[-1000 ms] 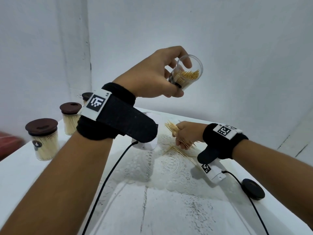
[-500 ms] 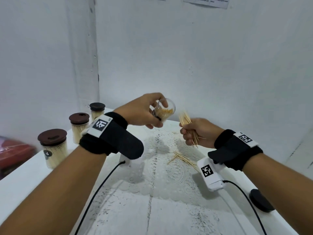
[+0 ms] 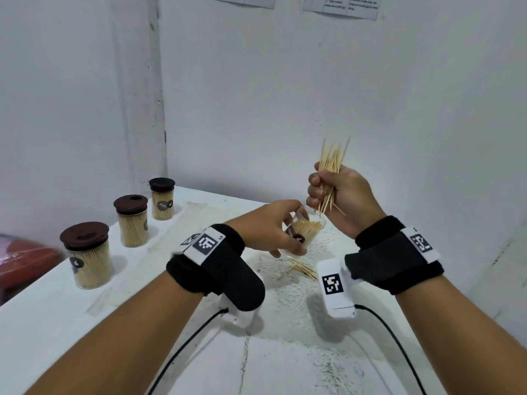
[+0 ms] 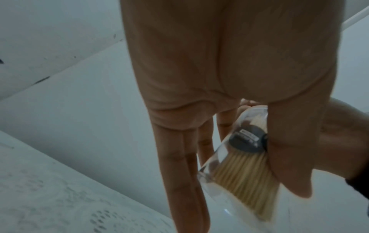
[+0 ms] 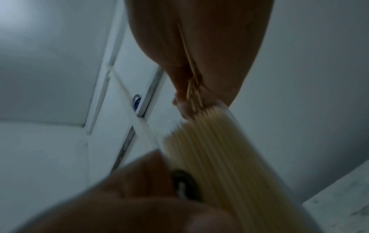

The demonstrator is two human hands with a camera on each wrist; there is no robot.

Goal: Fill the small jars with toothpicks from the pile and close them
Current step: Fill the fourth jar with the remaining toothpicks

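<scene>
Toothpicks [image 3: 332, 169] are thin, pale yellow sticks with sharp tips, and a bunch of them stands almost straight up in the right hand [image 3: 340, 195]. The fingers [image 3: 313, 192] of that hand are curled tight around the middle of the bunch, so the tips poke out above the fist and below it. The lower tips hang just over the mouth of the open jar [image 3: 305, 232]. This little jar is clear, with a dark round sticker on its side, and it has no lid on. It is tilted, with its mouth turned up toward the right hand. It is partly filled with toothpicks that lie packed side by side. The left hand [image 3: 265, 226] holds the jar above the surface [image 3: 42, 315], with the thumb on one side and the fingers wrapped around the other side. In the left wrist view the jar [image 4: 245, 170] shows the sticks lying close along its wall. A few loose toothpicks [image 3: 303, 269] lie on a white lace mat [image 3: 288, 292] under the hands. Three closed jars stand in a row on the left side of the surface, well apart from the hands: a near jar [image 3: 88, 255], a middle jar [image 3: 131, 220] and a far jar [image 3: 162, 199]. Each one has a dark brown lid and is packed full of toothpicks standing up. Both wrists wear black bands with white tags.
</scene>
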